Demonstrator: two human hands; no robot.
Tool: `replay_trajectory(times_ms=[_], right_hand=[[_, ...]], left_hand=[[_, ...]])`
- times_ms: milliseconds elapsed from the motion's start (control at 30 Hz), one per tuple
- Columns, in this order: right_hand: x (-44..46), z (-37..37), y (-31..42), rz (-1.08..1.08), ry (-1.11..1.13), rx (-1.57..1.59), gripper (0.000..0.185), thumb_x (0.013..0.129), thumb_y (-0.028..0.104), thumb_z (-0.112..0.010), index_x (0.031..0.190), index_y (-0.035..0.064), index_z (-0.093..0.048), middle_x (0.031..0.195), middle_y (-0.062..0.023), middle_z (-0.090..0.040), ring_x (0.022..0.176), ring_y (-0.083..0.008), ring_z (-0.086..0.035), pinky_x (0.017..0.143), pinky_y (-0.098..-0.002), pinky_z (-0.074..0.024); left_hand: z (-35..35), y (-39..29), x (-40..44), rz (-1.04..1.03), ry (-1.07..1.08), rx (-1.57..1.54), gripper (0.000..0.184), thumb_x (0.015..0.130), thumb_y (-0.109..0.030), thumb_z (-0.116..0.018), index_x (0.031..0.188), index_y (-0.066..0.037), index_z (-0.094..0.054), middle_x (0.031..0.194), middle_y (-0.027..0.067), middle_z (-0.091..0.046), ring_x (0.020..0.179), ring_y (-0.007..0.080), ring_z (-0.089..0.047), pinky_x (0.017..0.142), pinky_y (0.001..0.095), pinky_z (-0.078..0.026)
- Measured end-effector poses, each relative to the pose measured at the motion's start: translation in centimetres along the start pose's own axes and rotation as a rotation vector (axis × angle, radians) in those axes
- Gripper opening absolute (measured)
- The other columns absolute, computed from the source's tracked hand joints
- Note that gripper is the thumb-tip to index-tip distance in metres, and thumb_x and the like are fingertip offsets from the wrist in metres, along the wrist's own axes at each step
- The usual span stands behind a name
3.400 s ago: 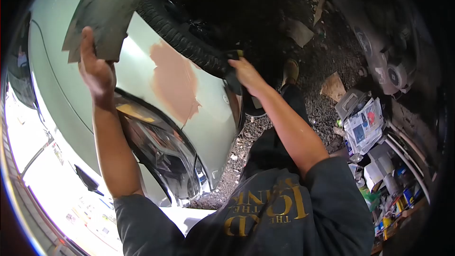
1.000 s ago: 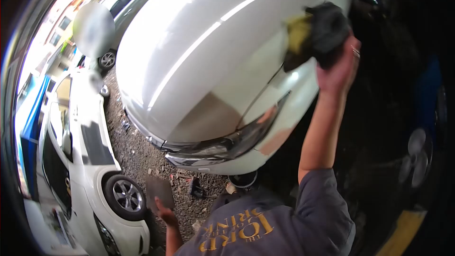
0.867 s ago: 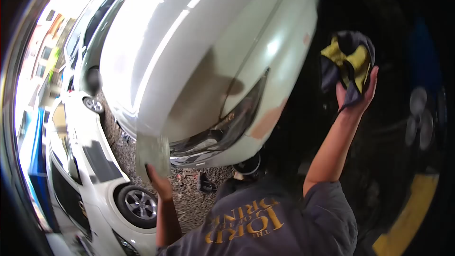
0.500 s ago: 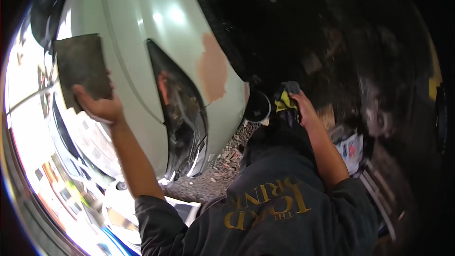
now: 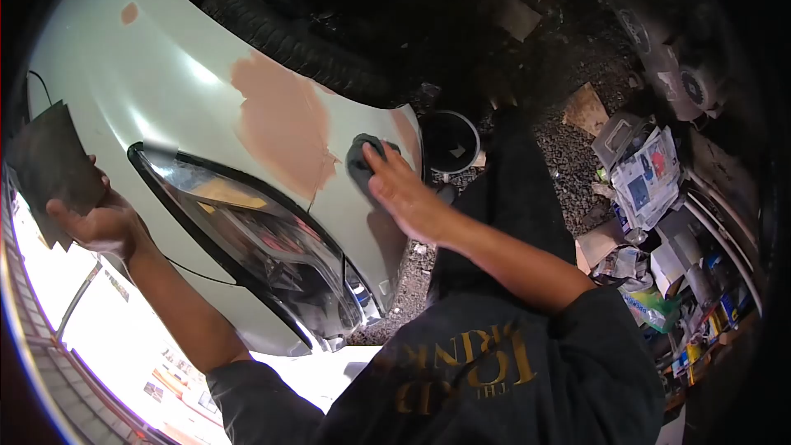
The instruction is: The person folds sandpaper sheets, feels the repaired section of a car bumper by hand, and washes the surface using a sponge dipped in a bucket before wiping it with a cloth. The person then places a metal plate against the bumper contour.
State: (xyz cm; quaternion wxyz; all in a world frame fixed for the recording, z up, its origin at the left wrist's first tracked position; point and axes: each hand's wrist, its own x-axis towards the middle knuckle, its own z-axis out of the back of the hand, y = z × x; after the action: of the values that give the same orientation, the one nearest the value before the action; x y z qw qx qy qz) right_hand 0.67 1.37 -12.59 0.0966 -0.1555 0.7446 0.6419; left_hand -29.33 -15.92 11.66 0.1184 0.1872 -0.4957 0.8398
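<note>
My left hand [image 5: 103, 218] holds up dark sandpaper sheets [image 5: 58, 161], with the thumb across their near side and a ragged lower edge. They are beside the pale car's hood. My right hand [image 5: 409, 196] presses a bunched dark grey cloth [image 5: 368, 158] against the front corner of the car body [image 5: 194, 103]. Just left of the cloth lies a large pinkish-brown filler patch [image 5: 284, 119]. The headlight [image 5: 255, 239] sits below that patch, between my two arms. My right fingers lie over the cloth and hide part of it.
A dark bucket [image 5: 449, 144] stands on gravel [image 5: 568, 169] beside the bumper. The wheel's tire [image 5: 288, 41] shows in its arch. Newspaper [image 5: 649, 180], cardboard [image 5: 587, 110] and cluttered boxes are at the right. Bright daylight comes in at the lower left.
My right hand has moved left, from over the dark floor onto the car body with the cloth. The view has swung right and my left hand still holds the sheets.
</note>
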Motion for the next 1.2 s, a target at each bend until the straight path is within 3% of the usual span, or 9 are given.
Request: replay_trajectory(times_ms=[133, 367, 600, 700, 833, 900, 967, 1000, 1200], right_hand=[[3.3, -1.8, 0.9, -0.079, -0.162, -0.113, 0.070, 0.106, 0.052, -0.021, 0.159, 0.0070, -0.014, 0.160, -0.0311, -0.015, 0.147, -0.0517, -0.014, 0.120, -0.0575, -0.0113], [11.8, -2.5, -2.8, -0.060, -0.277, -0.201, 0.073, 0.105, 0.053, -0.020, 0.155, -0.0010, -0.024, 0.153, -0.0373, -0.025, 0.142, -0.0543, -0.024, 0.118, -0.0576, -0.0182], [16.0, 0.9, -1.1, -0.417, -0.247, 0.007, 0.079, 0.103, 0.060, -0.012, 0.145, 0.0014, -0.045, 0.148, -0.0286, -0.042, 0.136, -0.0516, -0.038, 0.115, -0.0574, -0.0251], [18.0, 2.2, -2.1, -0.590, -0.206, 0.098, 0.083, 0.103, 0.062, -0.011, 0.142, 0.0003, -0.050, 0.144, -0.0305, -0.046, 0.137, -0.0496, -0.038, 0.116, -0.0552, -0.0254], [21.8, 2.8, -6.4, -0.563, -0.447, 0.545, 0.093, 0.097, 0.074, -0.025, 0.139, -0.0047, -0.051, 0.139, -0.0284, -0.054, 0.137, -0.0410, -0.044, 0.116, -0.0472, -0.0285], [23.1, 5.4, -9.3, -0.579, -0.323, 0.568, 0.072, 0.094, 0.056, -0.057, 0.136, -0.0022, -0.054, 0.133, -0.0226, -0.060, 0.131, -0.0333, -0.051, 0.108, -0.0419, -0.0381], [21.5, 8.7, -6.8, -0.530, -0.240, 0.637, 0.056, 0.093, 0.042, -0.065, 0.131, 0.0026, -0.057, 0.122, -0.0170, -0.064, 0.117, -0.0281, -0.061, 0.096, -0.0392, -0.0486], [21.4, 10.0, -6.9, -0.517, -0.199, 0.688, 0.044, 0.093, 0.035, -0.066, 0.127, 0.0066, -0.059, 0.114, -0.0122, -0.066, 0.103, -0.0232, -0.065, 0.085, -0.0360, -0.0535], [16.3, 12.9, -5.1, -0.462, -0.144, 0.401, 0.045, 0.099, 0.044, -0.053, 0.120, 0.0061, -0.066, 0.116, -0.0084, -0.066, 0.100, -0.0221, -0.065, 0.090, -0.0351, -0.0505]], left_hand=[[-0.5, -0.3, 0.8, -0.023, -0.020, 0.029, 0.061, 0.101, -0.052, -0.036, 0.110, 0.003, -0.062, 0.091, 0.0165, -0.066, 0.075, 0.0184, -0.058, 0.065, 0.0267, -0.043], [-1.8, -0.9, 0.4, -0.015, -0.048, 0.066, 0.057, 0.100, -0.049, -0.038, 0.114, 0.003, -0.059, 0.093, 0.0167, -0.066, 0.074, 0.0177, -0.057, 0.064, 0.0270, -0.043], [-1.6, -1.1, 0.3, 0.029, -0.036, 0.068, 0.059, 0.099, -0.050, -0.039, 0.114, 0.004, -0.058, 0.092, 0.0164, -0.065, 0.074, 0.0177, -0.057, 0.063, 0.0265, -0.042], [-1.4, -1.0, 0.1, 0.041, -0.042, 0.086, 0.062, 0.099, -0.052, -0.039, 0.115, 0.005, -0.057, 0.092, 0.0168, -0.065, 0.074, 0.0180, -0.058, 0.063, 0.0259, -0.042], [-1.0, -0.6, 0.3, 0.071, -0.087, 0.072, 0.066, 0.099, -0.054, -0.039, 0.118, 0.007, -0.055, 0.094, 0.0188, -0.065, 0.075, 0.0189, -0.059, 0.062, 0.0248, -0.042], [-0.4, -0.3, 0.6, 0.063, -0.073, 0.086, 0.068, 0.098, -0.055, -0.039, 0.120, 0.007, -0.055, 0.094, 0.0197, -0.065, 0.075, 0.0194, -0.059, 0.062, 0.0242, -0.042], [0.1, 0.1, 0.8, 0.050, -0.061, 0.098, 0.069, 0.098, -0.056, -0.040, 0.121, 0.008, -0.055, 0.094, 0.0202, -0.065, 0.074, 0.0198, -0.059, 0.062, 0.0239, -0.042], [0.1, 0.1, 0.8, 0.038, -0.055, 0.101, 0.070, 0.098, -0.057, -0.040, 0.121, 0.008, -0.055, 0.094, 0.0203, -0.065, 0.074, 0.0199, -0.059, 0.062, 0.0238, -0.042], [1.1, 0.7, 1.3, 0.062, -0.006, 0.087, 0.070, 0.097, -0.058, -0.039, 0.113, 0.007, -0.060, 0.091, 0.0192, -0.065, 0.071, 0.0196, -0.057, 0.061, 0.0257, -0.040]])
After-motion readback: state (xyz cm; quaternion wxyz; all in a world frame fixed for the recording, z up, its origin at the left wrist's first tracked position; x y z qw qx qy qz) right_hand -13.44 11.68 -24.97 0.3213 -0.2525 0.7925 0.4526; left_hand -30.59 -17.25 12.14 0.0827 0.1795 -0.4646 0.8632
